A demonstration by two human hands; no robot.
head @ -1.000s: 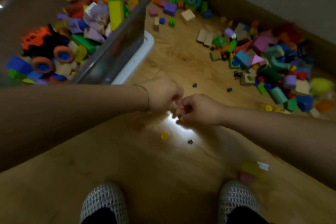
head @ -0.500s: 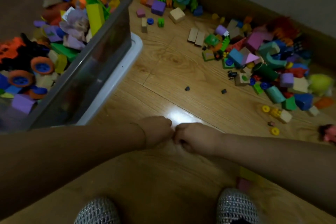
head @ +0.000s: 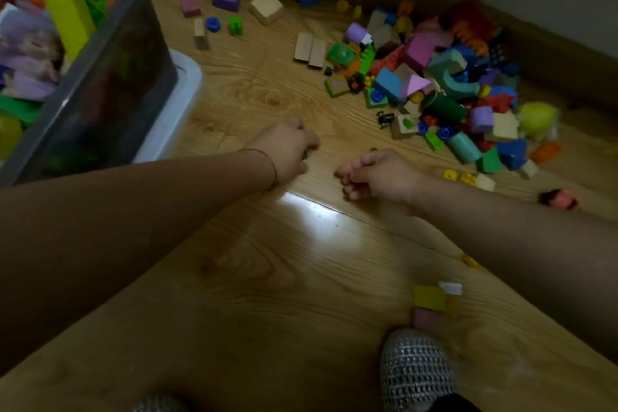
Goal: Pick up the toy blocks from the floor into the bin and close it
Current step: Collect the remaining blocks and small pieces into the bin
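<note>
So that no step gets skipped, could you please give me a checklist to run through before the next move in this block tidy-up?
1. Bin open to take blocks: ok; the bin has no lid on.
2. Left hand load: cannot tell; its fingers are curled low over the floor.
3. Right hand load: cannot tell; its fingers are curled too, and nothing shows in them.
4. Floor cleared: not ok; the big block pile lies by the wall, and a yellow block lies near the slipper.
5. Lid free to fit: not ok; the white panel, seemingly the lid, lies under the bin.
</note>
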